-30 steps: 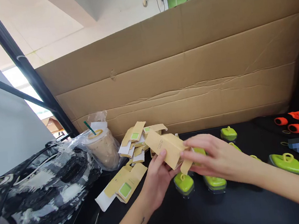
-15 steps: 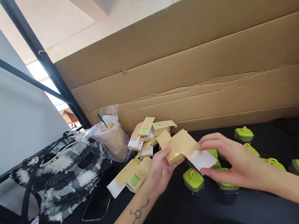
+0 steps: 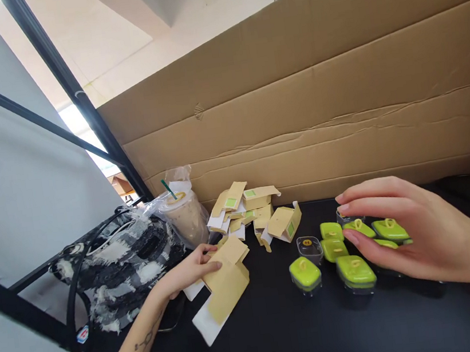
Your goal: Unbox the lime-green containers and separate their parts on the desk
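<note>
The left hand (image 3: 189, 271) has its thumb and fingers at the near-left edge of a tan carton (image 3: 229, 292) low over the surface (image 3: 282, 340), though whether they are clamped on it I cannot tell; the carton lies just right of that hand, its long axis slanting from far right to a white flap at near left, while the right hand (image 3: 415, 230), thumb and fingers apart, hangs well away, by the green-lidded containers (image 3: 356, 272)
</note>
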`<state>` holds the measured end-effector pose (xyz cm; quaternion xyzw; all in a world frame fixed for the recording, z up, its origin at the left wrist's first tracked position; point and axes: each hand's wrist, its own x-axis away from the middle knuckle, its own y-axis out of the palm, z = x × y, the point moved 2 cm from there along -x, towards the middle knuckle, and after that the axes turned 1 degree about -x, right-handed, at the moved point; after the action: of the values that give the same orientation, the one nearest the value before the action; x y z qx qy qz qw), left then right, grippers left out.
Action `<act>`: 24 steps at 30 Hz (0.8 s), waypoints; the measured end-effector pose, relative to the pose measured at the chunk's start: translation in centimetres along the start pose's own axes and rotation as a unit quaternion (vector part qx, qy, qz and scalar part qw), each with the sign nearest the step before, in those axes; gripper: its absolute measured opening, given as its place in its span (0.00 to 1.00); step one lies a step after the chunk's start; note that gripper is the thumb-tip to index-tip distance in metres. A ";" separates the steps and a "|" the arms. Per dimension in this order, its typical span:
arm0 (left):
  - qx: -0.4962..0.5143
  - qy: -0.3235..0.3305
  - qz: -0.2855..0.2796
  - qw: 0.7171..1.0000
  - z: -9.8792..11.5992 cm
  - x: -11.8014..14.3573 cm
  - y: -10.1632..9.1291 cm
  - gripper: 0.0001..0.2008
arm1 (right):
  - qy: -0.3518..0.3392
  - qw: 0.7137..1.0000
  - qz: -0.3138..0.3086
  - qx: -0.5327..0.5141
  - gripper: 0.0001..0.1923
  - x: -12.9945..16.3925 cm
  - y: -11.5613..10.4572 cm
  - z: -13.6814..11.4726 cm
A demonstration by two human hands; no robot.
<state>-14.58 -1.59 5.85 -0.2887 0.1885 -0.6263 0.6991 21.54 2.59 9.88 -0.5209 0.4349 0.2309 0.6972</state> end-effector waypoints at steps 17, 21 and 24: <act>-0.388 0.390 0.183 0.815 1.3 4.7 8.8 0.29 | 0.214 0.940 -0.197 0.177 0.09 2.4 -4.3 7.5; -0.277 0.408 0.102 0.864 7.1 2.6 10.7 0.22 | 0.316 0.898 -0.276 0.132 0.10 4.8 -1.7 13.0; -0.189 0.389 0.053 0.900 10.0 0.2 11.4 0.15 | 0.324 0.899 -0.267 0.120 0.13 5.4 0.4 14.1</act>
<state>0.44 0.42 6.25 -0.1385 0.5749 -0.6033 0.5351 29.19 15.14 6.25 -0.5756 0.5058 -0.1999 0.6106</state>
